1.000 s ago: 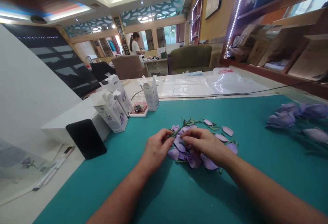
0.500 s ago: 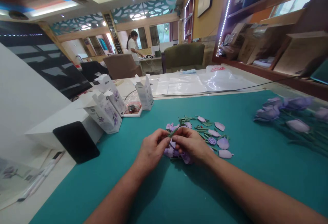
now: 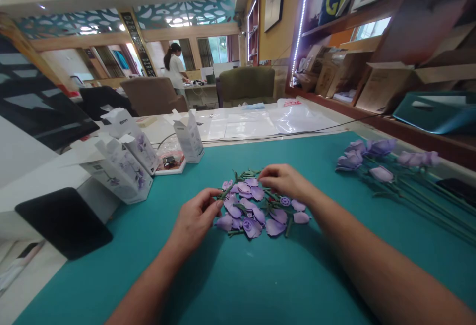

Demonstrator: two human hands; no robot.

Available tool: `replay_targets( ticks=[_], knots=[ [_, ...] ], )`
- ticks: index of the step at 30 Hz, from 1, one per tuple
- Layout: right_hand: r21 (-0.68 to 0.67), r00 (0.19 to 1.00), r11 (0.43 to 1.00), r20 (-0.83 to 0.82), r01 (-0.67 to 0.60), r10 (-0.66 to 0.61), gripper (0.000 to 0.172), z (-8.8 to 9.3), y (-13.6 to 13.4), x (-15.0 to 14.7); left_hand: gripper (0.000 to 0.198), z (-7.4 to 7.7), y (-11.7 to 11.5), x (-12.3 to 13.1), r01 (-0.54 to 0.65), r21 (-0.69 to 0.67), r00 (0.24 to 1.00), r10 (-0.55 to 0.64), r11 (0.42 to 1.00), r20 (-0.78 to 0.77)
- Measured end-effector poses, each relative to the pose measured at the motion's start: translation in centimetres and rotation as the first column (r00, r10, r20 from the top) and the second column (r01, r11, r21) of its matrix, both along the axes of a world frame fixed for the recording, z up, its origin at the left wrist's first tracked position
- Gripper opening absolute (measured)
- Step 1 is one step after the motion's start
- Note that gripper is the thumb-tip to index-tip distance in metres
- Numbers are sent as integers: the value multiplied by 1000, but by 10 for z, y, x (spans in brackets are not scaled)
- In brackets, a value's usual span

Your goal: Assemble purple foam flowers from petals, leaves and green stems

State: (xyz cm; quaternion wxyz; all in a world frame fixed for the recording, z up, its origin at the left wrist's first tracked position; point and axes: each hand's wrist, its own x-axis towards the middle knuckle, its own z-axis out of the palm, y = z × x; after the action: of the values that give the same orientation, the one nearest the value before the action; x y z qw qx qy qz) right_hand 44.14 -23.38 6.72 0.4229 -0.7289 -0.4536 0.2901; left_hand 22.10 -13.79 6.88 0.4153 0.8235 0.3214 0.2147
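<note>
A green stem piece (image 3: 227,190) with a small leaf is pinched between the thumb and fingers of my left hand (image 3: 199,215), at the left side of a loose pile. My right hand (image 3: 284,180) hovers over the far right of this pile, fingers bent and a little apart, with nothing visible in them. Below its fingertips lie purple petals (image 3: 256,192) and green stem bits (image 3: 250,174). In the pile there are also a round purple disc (image 3: 285,201), a cupped purple flower part (image 3: 247,225) and a pale petal (image 3: 301,217) at the right edge.
Assembled purple flowers (image 3: 349,160) with long stems lie right on the green mat (image 3: 238,285). White boxes (image 3: 128,179), a small tray (image 3: 171,170) and a black tablet-like panel (image 3: 65,221) stand left. Clear plastic sheets (image 3: 241,126) lie behind. A person (image 3: 174,70) stands far off.
My hands have moved apart. The left keeps the stem piece and drew left; the right let go and shifted over the pile's far right. The camera view has turned slightly right.
</note>
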Motion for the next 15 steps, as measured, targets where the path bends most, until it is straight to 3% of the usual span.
replay_targets(
  ticks=[2,3,7,15],
  knots=[
    [-49,936,991,336,126,-103,17,1,-6,31,31,0,1,0,1,11,1000,-1,1000,-15],
    [-63,909,985,397,163,-125,19,0,-8,44,32,-1,1,0,0,22,1000,1,1000,-27],
    [-113,827,966,546,234,-137,22,-15,-8,72,33,-3,3,1,-8,71,998,13,997,-64],
    [-181,676,948,735,262,-47,23,-41,-3,67,33,-4,2,1,-2,85,997,8,996,-76]
  ],
)
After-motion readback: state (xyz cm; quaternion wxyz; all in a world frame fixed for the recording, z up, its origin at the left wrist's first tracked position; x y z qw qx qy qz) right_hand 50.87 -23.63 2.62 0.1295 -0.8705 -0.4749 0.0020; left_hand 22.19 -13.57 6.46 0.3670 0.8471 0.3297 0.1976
